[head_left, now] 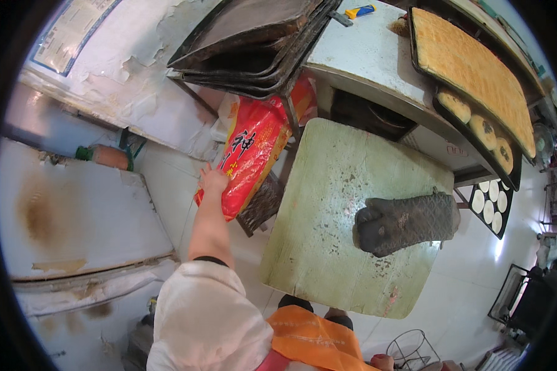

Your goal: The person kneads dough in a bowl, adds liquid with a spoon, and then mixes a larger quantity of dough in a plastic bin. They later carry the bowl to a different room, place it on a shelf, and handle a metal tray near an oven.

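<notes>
My left hand reaches out at the left, its fingers apart and nothing visible in them. It is at the edge of a shiny red plastic sack that leans under a rack of trays; whether it touches the sack I cannot tell. A small skin-toned patch at the bottom edge may be my right hand, its fingers mostly out of sight. Dark, worn quilted oven mitts lie on a pale green table in front of me.
Stacked black baking trays stand above the sack. On the white counter lies a yellow-and-blue-handled scraper. Trays of golden baked bread and round pastries jut out at the right. A tray of pale dough rounds sits lower.
</notes>
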`<action>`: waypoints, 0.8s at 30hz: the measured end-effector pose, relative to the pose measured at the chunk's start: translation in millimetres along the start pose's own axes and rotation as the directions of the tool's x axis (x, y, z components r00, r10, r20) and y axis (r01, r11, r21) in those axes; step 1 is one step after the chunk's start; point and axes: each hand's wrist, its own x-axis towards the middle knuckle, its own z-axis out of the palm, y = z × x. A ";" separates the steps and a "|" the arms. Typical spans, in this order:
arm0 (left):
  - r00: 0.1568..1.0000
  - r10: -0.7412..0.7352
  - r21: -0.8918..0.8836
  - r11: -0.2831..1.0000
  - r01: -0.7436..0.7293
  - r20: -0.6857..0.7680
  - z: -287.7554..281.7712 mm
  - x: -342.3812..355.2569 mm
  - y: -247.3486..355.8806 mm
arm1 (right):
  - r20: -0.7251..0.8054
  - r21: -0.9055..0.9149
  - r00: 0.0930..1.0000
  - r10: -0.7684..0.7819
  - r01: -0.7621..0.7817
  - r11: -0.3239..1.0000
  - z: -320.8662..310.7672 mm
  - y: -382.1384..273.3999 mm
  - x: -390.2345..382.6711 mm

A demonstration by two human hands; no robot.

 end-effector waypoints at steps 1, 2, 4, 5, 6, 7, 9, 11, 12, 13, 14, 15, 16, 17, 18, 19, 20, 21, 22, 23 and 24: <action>0.998 0.033 0.043 0.998 -0.035 0.057 -5.0 -0.6 6.7 | 0.103 0.082 0.990 0.099 -0.107 0.991 -8.7 -26.7 -1.3; 0.998 0.030 0.043 0.999 -0.033 0.058 1.6 5.2 5.2 | 0.097 0.032 0.992 0.083 -0.087 0.996 -16.0 -43.2 2.1; 0.998 0.024 0.042 0.999 -0.026 0.058 20.7 15.8 -3.1 | 0.087 -0.073 0.995 0.053 -0.047 0.996 -29.5 -69.7 7.5; 0.995 0.019 0.063 0.998 -0.025 0.093 33.1 26.7 -8.4 | 0.068 0.286 0.987 0.143 -0.156 0.945 -36.0 -80.1 11.8; 0.991 0.008 0.086 0.996 -0.019 0.132 49.5 40.5 -17.9 | 0.081 0.605 0.970 0.229 -0.230 0.762 -43.2 -88.7 15.9; 0.988 0.005 0.120 0.992 -0.024 0.157 53.7 48.8 -21.1 | 0.118 0.852 0.950 0.290 -0.247 0.461 -66.6 -125.9 17.3; 0.993 0.117 0.126 0.985 -0.118 0.017 66.4 50.9 -33.4 | 0.051 0.770 0.946 0.321 -0.241 0.590 -103.9 -177.5 15.9; 0.961 0.232 -0.007 0.972 -0.236 -0.153 61.3 31.0 -44.1 | -0.074 0.759 0.961 0.265 -0.118 0.641 -112.2 -195.6 26.6; 0.926 0.276 -0.139 0.938 -0.318 -0.258 52.2 11.6 -51.6 | -0.115 0.749 0.966 0.233 -0.070 0.659 -118.3 -205.7 29.8; 0.878 0.301 -0.252 0.877 -0.408 -0.372 33.0 -12.0 -57.8 | -0.158 0.740 0.969 0.192 -0.013 0.673 -126.9 -221.3 34.2; 0.848 0.351 -0.227 0.858 -0.461 -0.397 7.0 -44.3 -62.2 | -0.198 0.727 0.969 0.145 0.046 0.685 -136.2 -237.4 39.9; 0.814 0.403 -0.195 0.836 -0.514 -0.418 -19.9 -80.4 -66.4 | -0.249 0.735 0.965 0.077 0.136 0.664 -142.9 -252.5 48.8; 0.809 0.425 -0.275 0.787 -0.552 -0.406 -35.8 -111.7 -81.3 | -0.299 0.733 0.954 0.009 0.224 0.642 -157.0 -272.3 53.8; 0.803 0.447 -0.355 0.732 -0.582 -0.394 -49.2 -142.8 -95.7 | -0.285 0.764 0.957 -0.049 0.258 0.591 -174.6 -291.8 59.4; 0.818 0.443 -0.383 0.729 -0.567 -0.368 -65.5 -178.9 -105.1 | -0.276 0.790 0.955 -0.110 0.290 0.541 -199.9 -318.2 61.6; 0.832 0.438 -0.409 0.728 -0.550 -0.340 -79.3 -214.9 -112.4 | -0.239 0.883 0.950 -0.200 0.298 0.363 -217.8 -341.8 66.8; 0.797 0.483 -0.351 0.721 -0.597 -0.362 -89.0 -246.0 -122.1 | -0.230 0.920 0.935 -0.271 0.300 0.253 -232.6 -361.2 76.8; 0.755 0.530 -0.283 0.710 -0.644 -0.386 -100.3 -275.2 -132.1 | -0.232 0.947 0.909 -0.346 0.293 0.135 -245.0 -382.0 88.5; 0.716 0.570 -0.218 0.700 -0.680 -0.403 -105.8 -299.8 -140.6 | -0.183 0.978 0.897 -0.402 0.210 0.022 -256.4 -403.0 100.7; 0.654 0.618 -0.159 0.662 -0.732 -0.436 -104.7 -314.7 -147.2 | -0.149 0.988 0.877 -0.457 0.122 -0.090 -269.8 -425.1 107.0; 0.598 0.658 -0.091 0.634 -0.768 -0.457 -105.3 -329.0 -156.7 | -0.108 0.994 0.816 -0.567 0.068 -0.091 -291.0 -453.9 96.0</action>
